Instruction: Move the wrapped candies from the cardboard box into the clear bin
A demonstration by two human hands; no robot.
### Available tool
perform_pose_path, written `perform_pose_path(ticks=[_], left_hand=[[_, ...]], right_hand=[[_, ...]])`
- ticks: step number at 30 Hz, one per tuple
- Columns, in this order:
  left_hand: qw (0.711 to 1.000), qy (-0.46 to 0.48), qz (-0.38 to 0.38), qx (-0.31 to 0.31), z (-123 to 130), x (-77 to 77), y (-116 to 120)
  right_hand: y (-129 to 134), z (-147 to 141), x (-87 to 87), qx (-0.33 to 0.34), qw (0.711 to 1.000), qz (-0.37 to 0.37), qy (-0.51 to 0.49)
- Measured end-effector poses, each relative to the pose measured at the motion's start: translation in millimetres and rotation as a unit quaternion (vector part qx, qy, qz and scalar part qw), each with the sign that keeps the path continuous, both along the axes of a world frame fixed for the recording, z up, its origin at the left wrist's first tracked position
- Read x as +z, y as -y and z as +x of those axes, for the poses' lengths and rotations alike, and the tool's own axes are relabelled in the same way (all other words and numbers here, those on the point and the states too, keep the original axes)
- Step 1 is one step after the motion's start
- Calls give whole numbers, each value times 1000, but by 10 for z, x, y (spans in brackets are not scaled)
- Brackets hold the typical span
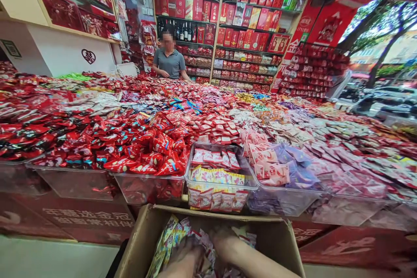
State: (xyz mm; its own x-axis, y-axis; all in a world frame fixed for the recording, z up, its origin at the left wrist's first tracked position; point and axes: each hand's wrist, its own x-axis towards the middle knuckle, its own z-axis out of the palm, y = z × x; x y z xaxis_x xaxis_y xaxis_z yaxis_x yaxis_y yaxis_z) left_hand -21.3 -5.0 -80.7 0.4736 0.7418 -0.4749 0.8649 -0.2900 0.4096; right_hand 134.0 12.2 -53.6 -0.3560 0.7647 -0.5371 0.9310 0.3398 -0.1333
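Both of my hands are down inside an open cardboard box [270, 236] among small wrapped candy packets [172, 236]. My left hand [187, 252] is smeared by motion over the packets at the box's left side. To its right, my right hand [224, 243] reaches into the same packets, its fingers blurred and partly hidden. I cannot tell whether either hand grips a packet. Just beyond the box stands a clear plastic bin [221, 186] with rows of yellow-and-white packets [216, 176] and red-and-white packets [215, 158].
Bins of red candy packets [153, 152] stand left of the clear bin, and pink and purple packets [270, 165] lie to its right. A person [169, 58] stands behind the wide candy display. Shelves of red boxes and bottles [185, 6] line the back wall.
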Motion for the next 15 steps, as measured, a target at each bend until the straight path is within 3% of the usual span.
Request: perform_pose_path(ticks=[4, 8, 11, 15], left_hand=[[992, -119, -15, 41, -31, -84, -60], [997, -69, -27, 16, -5, -72, -41], [999, -18, -36, 6, 4, -2, -6], [999, 16, -43, 25, 10, 74, 26]], right_hand=[[-75, 114, -408, -81, 987, -71, -119], [32, 81, -721, -172, 961, -86, -199], [144, -28, -819, -199, 956, -84, -198], [191, -117, -775, -190, 971, -31, -144]])
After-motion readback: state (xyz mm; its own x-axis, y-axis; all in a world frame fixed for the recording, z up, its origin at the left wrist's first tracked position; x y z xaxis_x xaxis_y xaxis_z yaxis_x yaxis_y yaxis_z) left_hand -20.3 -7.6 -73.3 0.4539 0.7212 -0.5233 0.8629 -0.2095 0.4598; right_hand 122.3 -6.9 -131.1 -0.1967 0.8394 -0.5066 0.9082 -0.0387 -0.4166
